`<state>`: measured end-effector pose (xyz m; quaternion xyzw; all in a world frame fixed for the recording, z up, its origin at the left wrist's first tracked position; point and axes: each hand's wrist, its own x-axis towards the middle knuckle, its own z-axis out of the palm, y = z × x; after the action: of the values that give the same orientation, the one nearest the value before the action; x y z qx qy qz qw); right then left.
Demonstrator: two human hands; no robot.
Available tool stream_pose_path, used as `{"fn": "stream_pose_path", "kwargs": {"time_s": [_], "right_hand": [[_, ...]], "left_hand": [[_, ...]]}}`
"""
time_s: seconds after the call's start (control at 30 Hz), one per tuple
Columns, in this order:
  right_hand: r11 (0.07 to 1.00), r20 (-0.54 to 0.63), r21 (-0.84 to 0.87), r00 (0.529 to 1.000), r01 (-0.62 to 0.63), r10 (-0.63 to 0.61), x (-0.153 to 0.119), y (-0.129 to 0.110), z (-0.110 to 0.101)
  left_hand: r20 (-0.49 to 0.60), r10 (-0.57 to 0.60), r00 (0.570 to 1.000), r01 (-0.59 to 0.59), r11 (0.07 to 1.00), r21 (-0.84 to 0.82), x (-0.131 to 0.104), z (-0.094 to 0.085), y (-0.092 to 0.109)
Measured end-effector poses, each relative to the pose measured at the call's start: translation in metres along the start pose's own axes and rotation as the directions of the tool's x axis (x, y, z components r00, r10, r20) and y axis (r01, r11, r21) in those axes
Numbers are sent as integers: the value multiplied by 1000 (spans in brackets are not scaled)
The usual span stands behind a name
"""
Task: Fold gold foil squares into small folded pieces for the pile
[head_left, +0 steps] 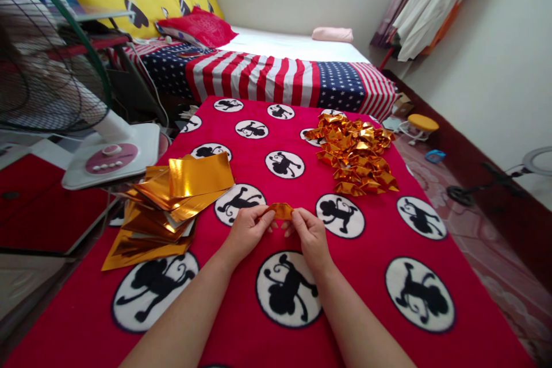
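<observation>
Between my two hands, just above the red cloth (pixel 371 316) with monkey prints, is a small folded piece of gold foil paper (pixel 281 211). My left hand (pixel 249 230) pinches its left end between thumb and fingers. At the other end, my right hand (pixel 311 236) pinches it in the same way. A loose stack of flat gold foil sheets (pixel 200 175) lies to the left of my hands. Over on the far right side of the cloth is a heap of folded gold foil pieces (pixel 357 149), shaped like small ingots.
An electric fan (pixel 112 155) stands at the left edge, beside a red-topped surface (pixel 47 201). Behind the table is a bed (pixel 259 77) with a stars-and-stripes cover and a red pillow (pixel 200 27). A yellow stool (pixel 422 122) stands on the floor at right.
</observation>
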<state>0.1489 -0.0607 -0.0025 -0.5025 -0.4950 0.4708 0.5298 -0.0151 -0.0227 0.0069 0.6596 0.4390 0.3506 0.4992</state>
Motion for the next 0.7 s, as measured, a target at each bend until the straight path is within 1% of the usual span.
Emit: {"fn": "stream_pose_path", "kwargs": {"time_s": [0.23,0.4,0.53,0.7], "right_hand": [[1000,-10,-14,1000,8,-8,0,3,1],[1000,-14,-5,1000,9,-10,-1,1,0],[999,3,44,1000,-10,9,-2,-3,1],[999,-23,46,1000,-11,12,-2,-4,6]], "left_hand": [[-10,-15,1000,15,1000,-16,0,0,0],[-44,34,998,-32,999,43,-1,1,4],[-58,32,998,-30,999,38,-2,1,4],[-63,50,997,-49,998,32,-3,2,4]]}}
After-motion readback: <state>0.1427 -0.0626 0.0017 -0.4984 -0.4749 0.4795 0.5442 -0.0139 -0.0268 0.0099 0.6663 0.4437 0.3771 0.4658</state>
